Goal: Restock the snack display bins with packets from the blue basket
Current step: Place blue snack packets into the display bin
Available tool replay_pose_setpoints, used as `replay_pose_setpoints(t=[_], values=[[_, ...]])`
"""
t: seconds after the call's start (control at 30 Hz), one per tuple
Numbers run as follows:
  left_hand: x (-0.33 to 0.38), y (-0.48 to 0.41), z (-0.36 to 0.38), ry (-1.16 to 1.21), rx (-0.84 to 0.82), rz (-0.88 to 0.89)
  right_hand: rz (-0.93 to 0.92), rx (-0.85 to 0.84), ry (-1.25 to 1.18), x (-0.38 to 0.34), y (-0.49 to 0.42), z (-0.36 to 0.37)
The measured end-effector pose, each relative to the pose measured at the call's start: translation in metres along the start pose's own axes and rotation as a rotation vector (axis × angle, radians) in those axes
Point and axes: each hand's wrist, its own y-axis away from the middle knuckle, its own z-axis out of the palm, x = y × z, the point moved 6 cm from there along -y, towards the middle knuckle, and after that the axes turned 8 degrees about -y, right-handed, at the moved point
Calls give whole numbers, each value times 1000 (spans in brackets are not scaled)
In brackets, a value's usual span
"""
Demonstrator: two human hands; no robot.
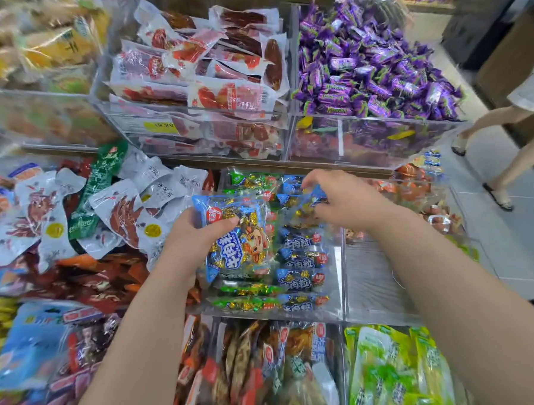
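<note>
Head view. Left hand (192, 238) grips a blue packet (238, 244) by its side, over the clear bin (337, 286). Right hand (343, 200) pinches a second packet (314, 197) at the bin's back. Packets are probably light, crinkly and slippery, so hold them at the seams. White pouches (129, 207) crowd the left wall. The basket is not in view.

Big blue packet (239, 241) tilted over bin's (335, 311) small packets (301, 258).

The right-hand compartment (376, 279) lies open from above; stacked packets (300, 280) crowd the middle bin (334, 286).
</note>
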Motion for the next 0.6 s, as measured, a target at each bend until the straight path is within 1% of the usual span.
replay_pose_setpoints(t=[0.1,0.13,0.17,0.23,0.3,0.33,0.43,0.6], values=[[1,-1,1,-15,6,-3,46,-266,217,-5,-13,37],[1,-2,2,-14,3,-2,51,-301,265,-5,-16,51],[1,-3,2,-15,-2,-3,47,-287,309,-3,-20,61],[1,-4,4,-20,-15,-11,53,-161,365,2,-25,70],[-1,-5,4,-22,-24,-19,88,-34,358,8,-22,76],[-2,-6,4,-25,-26,-22,78,2,356,10,-18,81],[-4,-9,3,-22,-31,-29,51,12,389,15,-2,98],[-2,-11,7,-1,-62,-38,122,-6,436,23,-23,103]])
